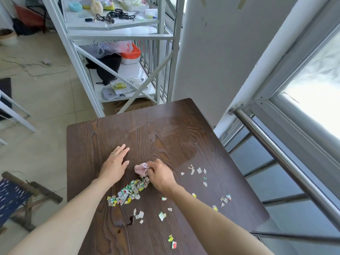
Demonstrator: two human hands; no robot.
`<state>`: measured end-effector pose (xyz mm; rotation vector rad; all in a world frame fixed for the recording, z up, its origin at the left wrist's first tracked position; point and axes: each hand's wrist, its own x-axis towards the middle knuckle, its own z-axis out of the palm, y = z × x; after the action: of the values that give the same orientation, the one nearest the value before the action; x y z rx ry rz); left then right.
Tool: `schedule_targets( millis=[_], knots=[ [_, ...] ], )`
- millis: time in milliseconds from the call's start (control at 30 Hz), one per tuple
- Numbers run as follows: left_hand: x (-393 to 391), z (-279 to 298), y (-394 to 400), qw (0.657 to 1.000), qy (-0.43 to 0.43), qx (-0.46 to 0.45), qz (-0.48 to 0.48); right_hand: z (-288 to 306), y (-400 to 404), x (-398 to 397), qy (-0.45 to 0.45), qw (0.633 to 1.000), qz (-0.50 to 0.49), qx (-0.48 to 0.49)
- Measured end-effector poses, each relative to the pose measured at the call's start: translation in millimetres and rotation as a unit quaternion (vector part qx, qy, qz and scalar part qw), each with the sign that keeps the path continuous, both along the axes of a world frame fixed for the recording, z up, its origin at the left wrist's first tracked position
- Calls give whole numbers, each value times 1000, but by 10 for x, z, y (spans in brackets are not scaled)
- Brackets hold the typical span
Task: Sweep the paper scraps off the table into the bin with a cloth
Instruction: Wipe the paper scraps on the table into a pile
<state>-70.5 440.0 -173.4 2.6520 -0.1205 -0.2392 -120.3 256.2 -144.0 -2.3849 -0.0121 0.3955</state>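
A dark wooden table (165, 129) fills the lower middle of the head view. My right hand (161, 176) is closed around a bunched pink cloth (140, 169), pressed on the table at the far end of a long heap of coloured paper scraps (128, 192). My left hand (115, 164) lies flat and open on the wood, just left of the cloth, holding nothing. More loose scraps (196, 171) lie to the right of my right hand, and others (161, 216) are scattered toward the near edge. No bin is in view.
A white metal shelf rack (117, 52) with bags and small items stands beyond the table's far edge. A steel railing (276, 150) and window run along the right. A blue folding chair (16, 197) stands at the left on the tiled floor.
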Motion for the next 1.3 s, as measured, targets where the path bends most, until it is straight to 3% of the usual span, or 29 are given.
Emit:
schedule_targets(
  millis=[200, 367, 467, 633, 1033, 1300],
  knots=[
    [-184, 56, 27, 1000, -9, -16, 2, 147, -849, 140, -36, 993, -110, 9],
    [-272, 42, 92, 999, -20, -31, -7, 175, -1616, -9, -84, 967, -212, -116],
    [-299, 11, 90, 999, -21, -29, -5, -9, -1792, -165, -75, 961, -187, -191],
    [-319, -15, 53, 999, -17, -40, 7, -212, -1554, -377, -98, 951, -201, -214],
    [-422, 4, 40, 999, -15, -29, 4, -306, -171, -744, -148, 970, -17, -190],
    [-586, 7, 83, 999, -17, -30, 6, -15, -604, -700, -149, 983, -45, -101]
  ],
)
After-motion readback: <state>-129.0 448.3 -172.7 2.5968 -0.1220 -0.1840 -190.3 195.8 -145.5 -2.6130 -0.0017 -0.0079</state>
